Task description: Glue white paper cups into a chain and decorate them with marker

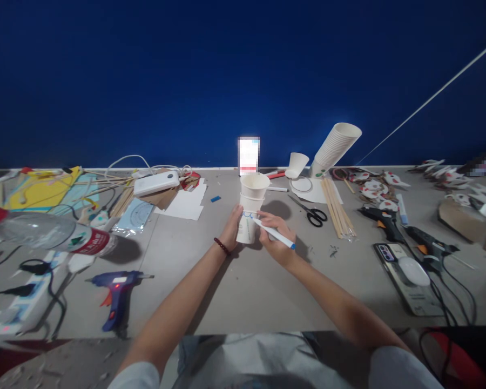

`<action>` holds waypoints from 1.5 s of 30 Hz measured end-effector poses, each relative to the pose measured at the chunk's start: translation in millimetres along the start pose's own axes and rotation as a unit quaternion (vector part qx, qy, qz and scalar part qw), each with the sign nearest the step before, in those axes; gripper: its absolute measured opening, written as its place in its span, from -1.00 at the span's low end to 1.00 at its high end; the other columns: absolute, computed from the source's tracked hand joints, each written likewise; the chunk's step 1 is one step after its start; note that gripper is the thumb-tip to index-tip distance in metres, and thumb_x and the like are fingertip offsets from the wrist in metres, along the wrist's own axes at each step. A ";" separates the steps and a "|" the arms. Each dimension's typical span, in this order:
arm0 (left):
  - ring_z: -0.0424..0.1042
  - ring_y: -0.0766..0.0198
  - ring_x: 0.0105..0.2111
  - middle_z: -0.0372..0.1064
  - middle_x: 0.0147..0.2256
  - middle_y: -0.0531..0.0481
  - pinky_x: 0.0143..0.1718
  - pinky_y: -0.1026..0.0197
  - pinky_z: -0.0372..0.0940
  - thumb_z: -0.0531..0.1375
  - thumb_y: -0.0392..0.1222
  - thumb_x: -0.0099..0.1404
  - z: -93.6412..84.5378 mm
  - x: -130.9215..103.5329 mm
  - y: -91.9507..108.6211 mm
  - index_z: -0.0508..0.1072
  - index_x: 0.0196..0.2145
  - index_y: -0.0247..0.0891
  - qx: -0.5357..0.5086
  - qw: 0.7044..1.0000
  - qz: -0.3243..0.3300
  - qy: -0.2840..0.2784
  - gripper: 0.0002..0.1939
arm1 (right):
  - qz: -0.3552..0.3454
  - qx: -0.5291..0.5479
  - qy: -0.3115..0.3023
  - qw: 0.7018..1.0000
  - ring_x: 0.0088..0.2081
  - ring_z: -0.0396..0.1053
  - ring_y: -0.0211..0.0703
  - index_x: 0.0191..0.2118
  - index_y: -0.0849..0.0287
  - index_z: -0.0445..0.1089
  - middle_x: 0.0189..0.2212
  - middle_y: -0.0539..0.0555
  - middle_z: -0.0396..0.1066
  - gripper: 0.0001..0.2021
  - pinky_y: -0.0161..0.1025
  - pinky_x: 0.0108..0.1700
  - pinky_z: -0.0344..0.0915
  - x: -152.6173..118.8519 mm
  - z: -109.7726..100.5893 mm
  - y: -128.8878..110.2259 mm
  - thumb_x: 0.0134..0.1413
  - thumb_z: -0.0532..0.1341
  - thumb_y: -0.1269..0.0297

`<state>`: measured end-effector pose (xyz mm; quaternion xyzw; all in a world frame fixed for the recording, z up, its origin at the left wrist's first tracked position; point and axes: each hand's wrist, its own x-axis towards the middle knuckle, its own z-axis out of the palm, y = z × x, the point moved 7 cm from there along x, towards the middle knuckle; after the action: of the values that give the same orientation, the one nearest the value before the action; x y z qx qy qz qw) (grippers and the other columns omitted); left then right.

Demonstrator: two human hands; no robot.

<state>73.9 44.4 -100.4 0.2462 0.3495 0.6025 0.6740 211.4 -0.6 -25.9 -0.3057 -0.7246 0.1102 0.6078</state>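
Observation:
A stack of white paper cups (pixel 254 186) stands upright at the middle of the table. Blue curved lines show on the cup below its rims. My left hand (pixel 231 229) is wrapped round the left side of the lower cup. In my right hand (pixel 278 237) is a white marker (pixel 274 233) with a blue end, its tip touching or very close to the cup near the blue lines. A beaded bracelet (pixel 222 246) circles my left wrist. Beyond the cups stands a bright, pixelated screen (pixel 248 155).
Scissors (pixel 316 216), wooden sticks (pixel 337 208) and a tall leaning cup stack (pixel 337 148) lie to the right, with glue guns (pixel 383 221) and a phone (pixel 409 281) farther over. Leftward are a blue glue gun (pixel 119 292), a bottle (pixel 56 232) and a power strip (pixel 28 302).

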 end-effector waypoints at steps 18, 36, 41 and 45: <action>0.55 0.20 -0.38 0.58 -0.33 -0.05 -0.29 0.20 0.41 0.34 0.13 0.20 -1.3 1.6 -4.4 0.53 -0.21 -0.30 -0.016 0.999 -0.029 -0.001 -0.59 | 0.031 0.005 0.000 1.000 -0.07 0.64 0.09 -0.19 0.05 0.34 -0.32 0.06 0.59 -0.87 -0.04 -0.13 0.61 -2.9 -0.5 5.6 0.21 0.23 0.43; 0.52 0.18 -0.47 0.57 -0.37 -0.09 -0.37 0.16 0.40 0.28 0.16 0.25 -1.6 -0.2 -5.7 0.55 -0.20 -0.32 0.005 0.998 -0.059 -0.022 -0.56 | 0.042 -0.012 0.014 0.999 -0.15 0.67 0.02 -0.21 0.09 0.34 -0.23 0.14 0.65 -0.87 -0.12 -0.19 0.59 3.7 -6.2 -0.9 0.18 0.23 0.46; 0.50 0.22 -0.52 0.56 -0.41 -0.09 -0.44 0.21 0.38 0.31 0.23 0.18 2.1 -1.0 -4.7 0.54 -0.22 -0.35 0.008 0.998 -0.057 -0.040 -0.48 | 0.052 0.001 0.019 0.998 -0.16 0.66 0.03 -0.22 0.09 0.34 -0.21 0.17 0.65 -0.89 -0.10 -0.19 0.60 3.4 -5.8 0.5 0.21 0.22 0.45; 0.51 0.22 -0.51 0.57 -0.41 -0.06 -0.43 0.22 0.40 0.34 0.21 0.16 4.9 -1.4 -3.5 0.53 -0.23 -0.35 0.007 0.997 -0.057 -0.046 -0.49 | 0.052 -0.006 0.025 0.998 -0.17 0.67 -0.02 -0.21 0.08 0.33 -0.22 0.15 0.65 -0.89 -0.13 -0.20 0.60 3.0 -5.8 1.4 0.22 0.21 0.45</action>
<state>79.8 42.9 -99.7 0.2582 0.3358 0.5486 0.7209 217.1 1.1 -22.8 -0.3490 -0.6933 0.1293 0.6171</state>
